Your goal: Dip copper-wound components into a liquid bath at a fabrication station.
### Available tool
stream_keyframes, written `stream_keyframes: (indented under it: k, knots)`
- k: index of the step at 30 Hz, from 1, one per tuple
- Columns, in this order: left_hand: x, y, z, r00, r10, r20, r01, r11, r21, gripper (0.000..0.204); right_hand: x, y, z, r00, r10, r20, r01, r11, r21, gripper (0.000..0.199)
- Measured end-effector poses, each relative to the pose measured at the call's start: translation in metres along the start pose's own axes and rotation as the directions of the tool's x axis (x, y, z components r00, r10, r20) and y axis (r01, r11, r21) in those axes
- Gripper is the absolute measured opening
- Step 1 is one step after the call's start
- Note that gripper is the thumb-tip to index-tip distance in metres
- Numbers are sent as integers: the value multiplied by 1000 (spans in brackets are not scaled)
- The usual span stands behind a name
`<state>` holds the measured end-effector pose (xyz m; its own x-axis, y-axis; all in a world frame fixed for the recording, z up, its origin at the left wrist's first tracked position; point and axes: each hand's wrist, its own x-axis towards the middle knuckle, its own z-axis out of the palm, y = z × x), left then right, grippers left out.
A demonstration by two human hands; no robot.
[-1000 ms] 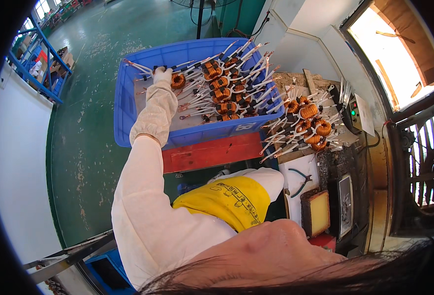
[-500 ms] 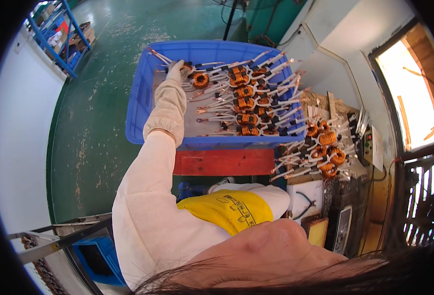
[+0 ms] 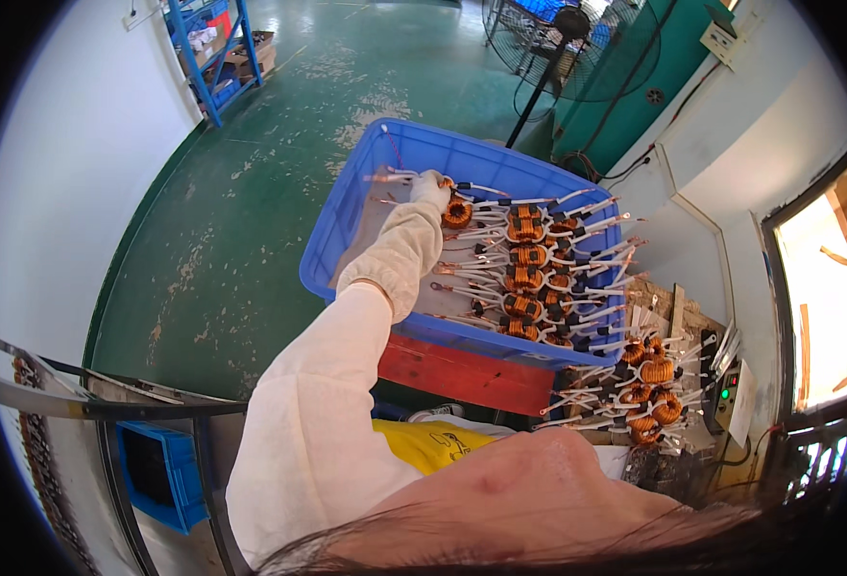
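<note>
My left hand (image 3: 430, 189), in a pale glove with a cream sleeve cover, reaches into the far left part of a blue plastic tub (image 3: 339, 223). Its fingers are closed on a copper-wound coil (image 3: 447, 183) with white leads, largely hidden by the glove. Just below and touching or nearly touching it is another ring-shaped coil (image 3: 457, 213). To the right, several more coils (image 3: 526, 228) lie in rows, their white leads and bare copper ends pointing left and right. My right hand is out of view.
Under the tub is a red board (image 3: 462, 372). More coils (image 3: 656, 372) are piled on a bench at the right, beside a small control box (image 3: 728, 394). A standing fan (image 3: 569, 24) is at the back, a blue shelf (image 3: 214, 60) far left, a blue bin (image 3: 161, 475) near left.
The whole view has shifted, so the tub sits lower and further right, and more of the fan shows. My left hand stays at the same coil in the tub.
</note>
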<state>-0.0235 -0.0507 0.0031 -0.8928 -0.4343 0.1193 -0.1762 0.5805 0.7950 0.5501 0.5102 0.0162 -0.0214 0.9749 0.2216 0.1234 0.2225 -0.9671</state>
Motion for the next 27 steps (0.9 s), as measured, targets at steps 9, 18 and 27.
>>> stream_keyframes:
  k: [9, 18, 27]
  knots:
    - [9, -51, -12, 971, -237, 22, 232, 965, 123, 40, 16, -7, 22, 997, -20, 72, 21, 1000, -4, 35]
    - [16, -51, -19, 1000, -21, 0, 21, 998, 56, 37, 17, -29, -59, 999, -37, -21, 34, 994, -108, 35]
    - [1, 54, -24, 984, -41, -172, -34, 910, -413, 34, -17, -49, -149, 985, -34, -166, 1, 981, -193, 35]
